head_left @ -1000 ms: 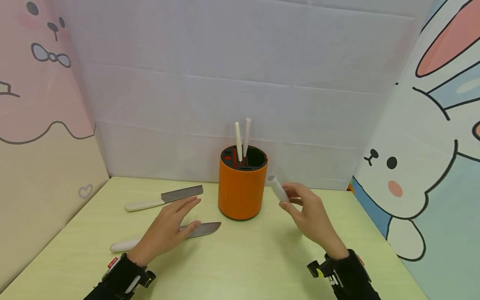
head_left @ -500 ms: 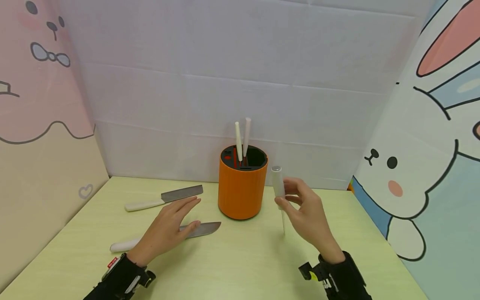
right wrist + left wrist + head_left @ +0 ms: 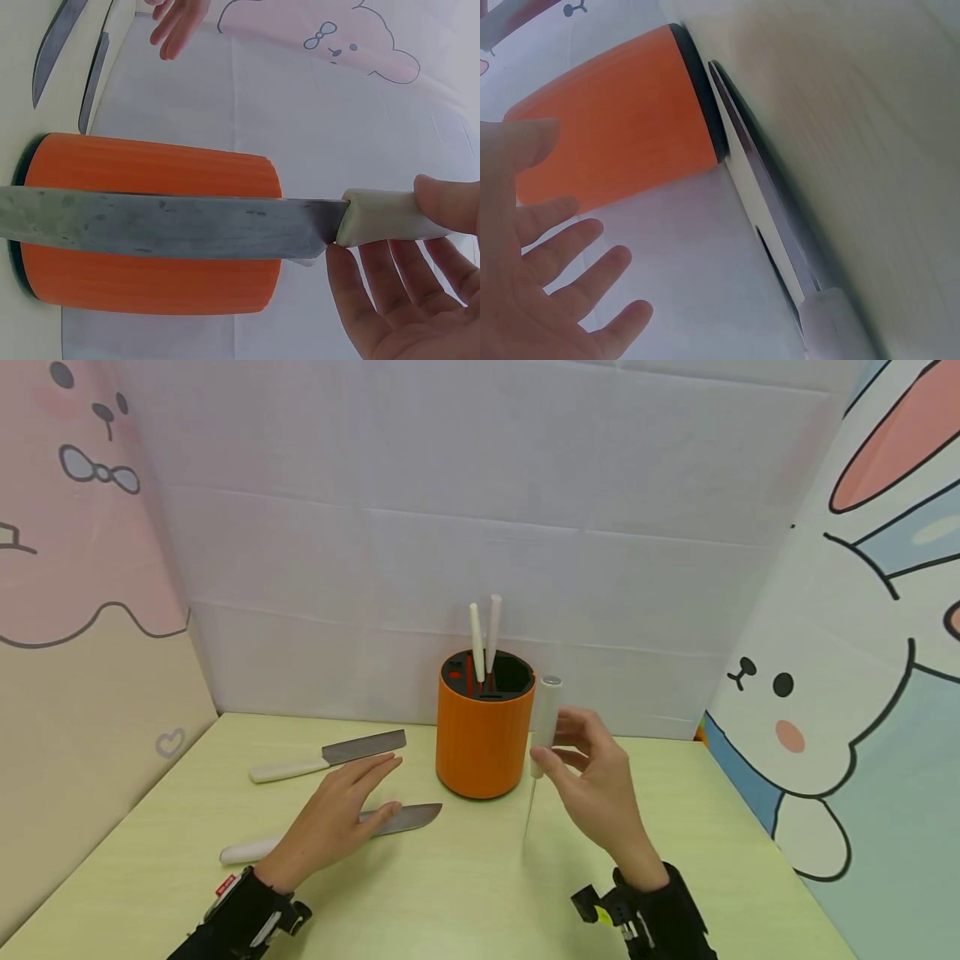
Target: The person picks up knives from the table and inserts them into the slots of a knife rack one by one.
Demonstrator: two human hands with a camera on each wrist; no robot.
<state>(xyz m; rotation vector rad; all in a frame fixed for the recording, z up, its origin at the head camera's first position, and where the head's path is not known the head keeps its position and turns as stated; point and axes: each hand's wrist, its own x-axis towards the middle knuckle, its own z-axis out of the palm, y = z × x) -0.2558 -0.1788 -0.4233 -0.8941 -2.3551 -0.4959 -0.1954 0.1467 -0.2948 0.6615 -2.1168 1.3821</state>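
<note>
My right hand (image 3: 596, 789) pinches the white handle of a knife (image 3: 547, 718) between thumb and fingers. Its long, spotted blade (image 3: 172, 223) points down, seen edge-on from the head. Just left of it stands an orange cylindrical knife block (image 3: 483, 743) with a black slotted top. Two pale-handled utensils (image 3: 492, 635) stick up from the block. My left hand (image 3: 333, 818) is spread with nothing in it, over a white-handled kitchen knife (image 3: 412, 818) on the table. In the left wrist view its fingers (image 3: 600, 270) are apart from that knife's blade.
A white-handled cleaver (image 3: 363, 747) lies on the pale table (image 3: 450, 893), behind the kitchen knife and left of the block. A white sheet (image 3: 600, 560) hangs close behind. Cartoon-printed panels (image 3: 885, 760) flank the table left and right.
My right hand has moved left toward the block, and the knife has turned from tilted to nearly upright, blade down. My left hand stays where it was.
</note>
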